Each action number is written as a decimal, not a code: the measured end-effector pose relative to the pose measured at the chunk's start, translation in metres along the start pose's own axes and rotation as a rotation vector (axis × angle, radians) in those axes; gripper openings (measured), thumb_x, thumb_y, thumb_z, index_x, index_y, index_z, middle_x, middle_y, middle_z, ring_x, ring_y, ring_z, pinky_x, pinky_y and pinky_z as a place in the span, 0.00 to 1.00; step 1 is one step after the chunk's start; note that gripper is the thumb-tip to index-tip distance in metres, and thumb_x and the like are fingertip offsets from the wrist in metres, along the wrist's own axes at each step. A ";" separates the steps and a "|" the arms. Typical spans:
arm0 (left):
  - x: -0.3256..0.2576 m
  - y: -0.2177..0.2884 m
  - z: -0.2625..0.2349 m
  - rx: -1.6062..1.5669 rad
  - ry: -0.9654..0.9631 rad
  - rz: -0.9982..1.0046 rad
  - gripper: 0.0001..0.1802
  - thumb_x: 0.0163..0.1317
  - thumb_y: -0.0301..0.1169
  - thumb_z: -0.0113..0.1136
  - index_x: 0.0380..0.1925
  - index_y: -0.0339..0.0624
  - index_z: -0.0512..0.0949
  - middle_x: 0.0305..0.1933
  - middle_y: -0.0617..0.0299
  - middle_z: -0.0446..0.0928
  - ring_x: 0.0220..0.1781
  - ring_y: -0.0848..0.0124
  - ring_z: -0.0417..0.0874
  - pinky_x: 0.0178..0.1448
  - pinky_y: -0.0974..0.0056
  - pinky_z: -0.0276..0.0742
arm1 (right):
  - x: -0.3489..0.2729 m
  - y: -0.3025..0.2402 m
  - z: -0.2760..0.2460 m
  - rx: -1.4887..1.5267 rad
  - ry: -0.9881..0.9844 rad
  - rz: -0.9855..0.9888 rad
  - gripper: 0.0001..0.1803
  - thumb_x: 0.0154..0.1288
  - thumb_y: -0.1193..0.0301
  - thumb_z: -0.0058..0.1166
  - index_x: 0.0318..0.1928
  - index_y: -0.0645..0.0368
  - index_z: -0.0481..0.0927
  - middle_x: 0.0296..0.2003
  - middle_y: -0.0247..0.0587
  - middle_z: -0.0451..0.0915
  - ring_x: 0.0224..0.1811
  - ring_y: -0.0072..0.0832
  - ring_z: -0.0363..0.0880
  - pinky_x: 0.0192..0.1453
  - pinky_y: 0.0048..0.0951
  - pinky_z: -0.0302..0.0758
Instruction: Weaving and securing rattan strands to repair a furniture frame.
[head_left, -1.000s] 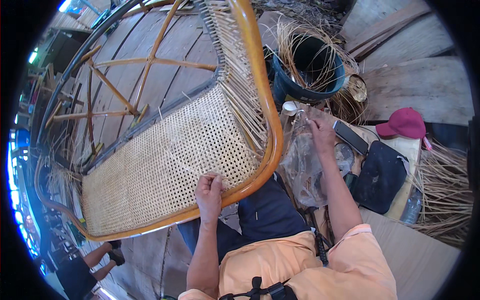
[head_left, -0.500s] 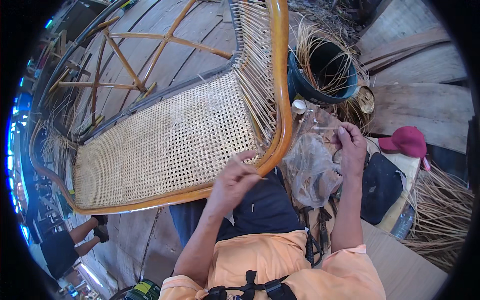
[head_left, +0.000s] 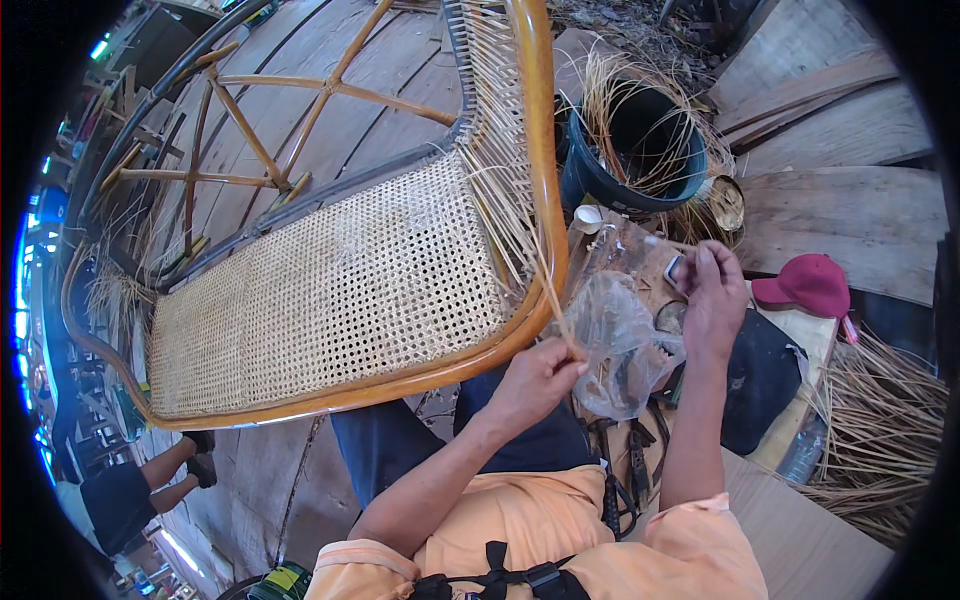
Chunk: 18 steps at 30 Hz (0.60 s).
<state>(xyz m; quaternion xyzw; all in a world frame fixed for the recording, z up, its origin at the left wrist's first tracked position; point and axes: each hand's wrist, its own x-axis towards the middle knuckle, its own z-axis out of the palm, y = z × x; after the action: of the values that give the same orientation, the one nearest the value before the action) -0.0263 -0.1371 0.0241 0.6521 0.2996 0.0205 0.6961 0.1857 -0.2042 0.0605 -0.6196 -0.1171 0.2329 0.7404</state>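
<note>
A bench-like rattan frame lies across my lap, with a woven cane panel filling its long side. Loose cane strands fan across its right end. My left hand is closed, pinching a cane strand that runs up to the frame's curved corner. Farther right, my right hand grips a thin stick with a pale tip between thumb and fingers. Below it lies a crumpled clear plastic bag, with a small white cup beyond.
A dark green bucket with curly cane strips stands behind the frame's right end. To my right are a dark red cap, a dark cloth, a plastic bottle and a cane bundle. Another person's legs show at far left.
My left hand has moved right, off the corner of the panel, and now pulls a cane strand taut. The right hand has shifted slightly right with the stick. The view has moved slightly.
</note>
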 end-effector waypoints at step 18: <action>-0.063 0.084 -0.089 0.458 0.327 0.609 0.11 0.47 0.23 0.65 0.32 0.43 0.77 0.31 0.62 0.79 0.36 0.59 0.81 0.41 0.61 0.77 | 0.112 0.149 0.020 -0.995 -0.120 -0.514 0.06 0.58 0.72 0.53 0.37 0.57 0.79 0.34 0.43 0.76 0.40 0.40 0.76 0.44 0.35 0.72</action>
<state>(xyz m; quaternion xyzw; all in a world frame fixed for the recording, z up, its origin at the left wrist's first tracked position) -0.0869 -0.0714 0.1287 0.8371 0.1963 0.2617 0.4384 0.2433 -0.1130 -0.0934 -0.8313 -0.4019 -0.0032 0.3839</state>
